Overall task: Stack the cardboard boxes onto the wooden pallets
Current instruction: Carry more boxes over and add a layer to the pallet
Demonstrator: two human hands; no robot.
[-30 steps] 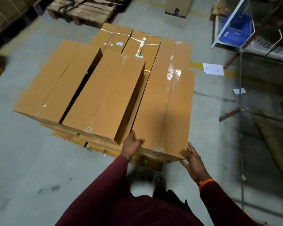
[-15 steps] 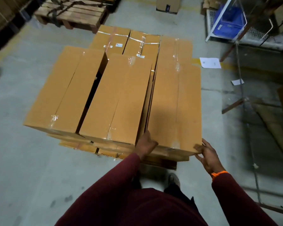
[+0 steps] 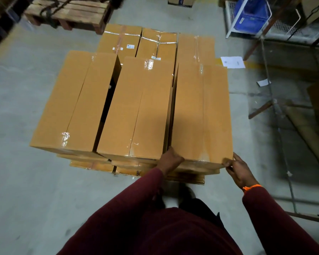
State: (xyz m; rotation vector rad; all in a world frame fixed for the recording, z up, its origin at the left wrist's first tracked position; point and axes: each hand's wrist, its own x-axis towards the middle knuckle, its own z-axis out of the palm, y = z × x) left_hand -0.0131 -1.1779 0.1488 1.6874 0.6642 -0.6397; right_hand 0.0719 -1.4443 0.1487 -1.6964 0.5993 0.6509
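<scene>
Warehouse, concrete floor (image 3: 26, 181), wooden pallet (image 3: 70, 13), metal racking (image 3: 293, 32)

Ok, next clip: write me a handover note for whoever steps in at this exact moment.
Left hand grips the near-left corner of the right-hand box.
Right hand holds its near-right corner.
That box appears to rest on the top layer beside the middle box, a thin gap between; a wider gap separates the middle box from the left box.
A bare pallet sits beyond the stack.
Done: three boxes on top.
Left: probably push the right-hand box snug, release, close the gaps. Whether more boxes wait is not visible.
</scene>
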